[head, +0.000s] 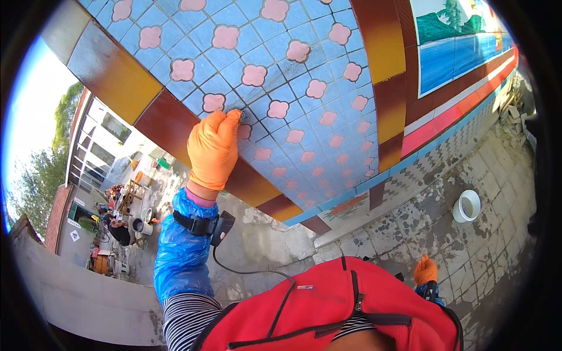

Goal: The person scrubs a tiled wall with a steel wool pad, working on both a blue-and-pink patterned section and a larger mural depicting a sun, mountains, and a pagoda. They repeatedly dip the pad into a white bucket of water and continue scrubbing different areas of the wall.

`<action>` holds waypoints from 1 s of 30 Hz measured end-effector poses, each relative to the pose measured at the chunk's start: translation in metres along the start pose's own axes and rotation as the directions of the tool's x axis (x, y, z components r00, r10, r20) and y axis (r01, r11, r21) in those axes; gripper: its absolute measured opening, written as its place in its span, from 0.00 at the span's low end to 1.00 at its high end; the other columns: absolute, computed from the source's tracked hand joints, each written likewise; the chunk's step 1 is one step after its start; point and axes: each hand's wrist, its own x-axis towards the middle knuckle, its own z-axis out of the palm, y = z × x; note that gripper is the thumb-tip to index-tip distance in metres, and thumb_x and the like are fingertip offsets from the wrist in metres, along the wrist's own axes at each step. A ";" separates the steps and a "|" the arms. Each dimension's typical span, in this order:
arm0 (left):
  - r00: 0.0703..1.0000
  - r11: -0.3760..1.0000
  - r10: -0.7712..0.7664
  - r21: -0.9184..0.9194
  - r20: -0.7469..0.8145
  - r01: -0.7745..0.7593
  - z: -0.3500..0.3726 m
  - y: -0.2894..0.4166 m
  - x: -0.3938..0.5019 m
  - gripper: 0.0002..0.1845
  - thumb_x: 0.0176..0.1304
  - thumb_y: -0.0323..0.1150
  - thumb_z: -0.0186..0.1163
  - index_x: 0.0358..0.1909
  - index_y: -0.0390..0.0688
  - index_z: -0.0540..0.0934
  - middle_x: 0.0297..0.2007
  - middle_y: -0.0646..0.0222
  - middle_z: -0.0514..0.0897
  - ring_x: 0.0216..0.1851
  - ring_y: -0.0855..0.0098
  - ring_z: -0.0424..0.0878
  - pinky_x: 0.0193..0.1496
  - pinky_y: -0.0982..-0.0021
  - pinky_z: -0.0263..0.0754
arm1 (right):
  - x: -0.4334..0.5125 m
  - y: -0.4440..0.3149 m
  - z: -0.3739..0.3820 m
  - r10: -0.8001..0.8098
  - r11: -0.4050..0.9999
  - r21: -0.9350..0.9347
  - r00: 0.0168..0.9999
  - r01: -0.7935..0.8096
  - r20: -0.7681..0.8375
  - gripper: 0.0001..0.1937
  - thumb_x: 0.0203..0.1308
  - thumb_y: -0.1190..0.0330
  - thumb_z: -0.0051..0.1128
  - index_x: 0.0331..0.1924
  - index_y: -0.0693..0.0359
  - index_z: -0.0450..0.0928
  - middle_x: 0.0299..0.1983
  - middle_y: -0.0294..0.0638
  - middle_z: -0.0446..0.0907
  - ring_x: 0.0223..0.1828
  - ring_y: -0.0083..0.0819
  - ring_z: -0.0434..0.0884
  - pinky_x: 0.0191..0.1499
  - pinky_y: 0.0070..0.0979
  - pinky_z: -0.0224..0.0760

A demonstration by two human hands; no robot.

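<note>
My left hand [214, 149], in an orange rubber glove, is raised to a wall of blue tiles [263, 55] with pink four-lobed insets. Its fingers are closed on a dark, wiry scouring pad [244, 116], mostly hidden by the glove, which touches the tiles near their brown and yellow border. A blue plastic sleeve cover and a black strap with a cabled device are on that forearm. Low at my right side hangs my right hand [425, 270], also in an orange glove. It is away from the wall, and its finger position is unclear.
A white bucket [466, 206] stands on the paved ground to the right. The tiled wall runs on to the right past a painted landscape panel [456, 52]. At the far left, a person [118, 229] is among buckets and furniture in a yard. A grey ledge [92, 298] lies at lower left.
</note>
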 end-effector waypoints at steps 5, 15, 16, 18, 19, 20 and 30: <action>0.992 0.997 0.015 -0.077 0.125 -0.005 0.011 0.005 0.019 0.17 0.57 0.25 0.66 0.49 0.46 0.83 0.40 0.69 0.81 0.39 0.60 0.82 0.38 0.61 0.78 | -0.007 -0.003 -0.019 0.038 0.993 0.113 0.985 -0.019 -0.169 0.22 0.84 0.60 0.38 0.73 0.58 0.71 0.68 0.32 0.79 0.66 0.25 0.79 0.63 0.20 0.77; 0.999 0.998 -0.026 -0.050 0.022 0.028 -0.005 0.004 0.018 0.14 0.59 0.26 0.72 0.47 0.47 0.86 0.40 0.67 0.83 0.35 0.59 0.82 0.35 0.61 0.77 | -0.008 0.002 -0.008 0.013 0.999 -0.033 0.995 -0.016 -0.102 0.23 0.83 0.61 0.38 0.74 0.61 0.70 0.71 0.35 0.75 0.70 0.26 0.75 0.67 0.21 0.71; 0.998 0.998 -0.020 -0.066 0.052 0.023 -0.001 0.004 0.017 0.14 0.59 0.26 0.72 0.47 0.47 0.86 0.40 0.67 0.83 0.35 0.59 0.83 0.35 0.62 0.77 | -0.008 0.003 -0.008 0.021 0.999 -0.038 0.994 -0.025 -0.109 0.23 0.83 0.62 0.38 0.74 0.61 0.70 0.71 0.35 0.75 0.70 0.26 0.75 0.67 0.21 0.71; 0.999 0.997 -0.044 -0.069 0.017 0.045 -0.002 0.001 0.011 0.14 0.59 0.25 0.72 0.47 0.47 0.86 0.39 0.67 0.83 0.35 0.59 0.83 0.35 0.62 0.77 | -0.007 0.006 -0.006 -0.001 0.999 -0.038 0.998 -0.002 -0.069 0.23 0.83 0.62 0.38 0.75 0.60 0.68 0.73 0.35 0.73 0.71 0.27 0.74 0.67 0.22 0.71; 0.998 0.996 -0.055 -0.072 0.022 0.056 -0.006 -0.002 0.006 0.14 0.58 0.25 0.72 0.47 0.47 0.86 0.39 0.67 0.83 0.35 0.59 0.83 0.35 0.62 0.77 | -0.007 0.006 -0.004 -0.006 0.999 -0.034 0.999 0.004 -0.054 0.23 0.83 0.63 0.38 0.75 0.60 0.67 0.74 0.35 0.72 0.72 0.27 0.74 0.67 0.22 0.71; 0.999 0.999 -0.036 -0.016 -0.017 0.035 -0.007 -0.005 0.001 0.21 0.51 0.24 0.67 0.49 0.47 0.85 0.41 0.68 0.81 0.37 0.61 0.82 0.37 0.61 0.77 | -0.007 0.008 -0.003 -0.010 0.999 -0.034 0.999 0.009 -0.036 0.24 0.83 0.63 0.37 0.76 0.59 0.67 0.74 0.35 0.72 0.72 0.27 0.73 0.68 0.22 0.71; 0.996 0.996 -0.082 -0.042 0.028 0.083 -0.010 -0.011 -0.005 0.16 0.56 0.25 0.68 0.47 0.46 0.84 0.40 0.68 0.82 0.37 0.60 0.82 0.38 0.61 0.78 | -0.018 0.005 0.018 0.053 0.997 -0.052 0.997 -0.050 0.056 0.24 0.84 0.61 0.35 0.75 0.59 0.67 0.74 0.34 0.73 0.73 0.28 0.73 0.70 0.22 0.69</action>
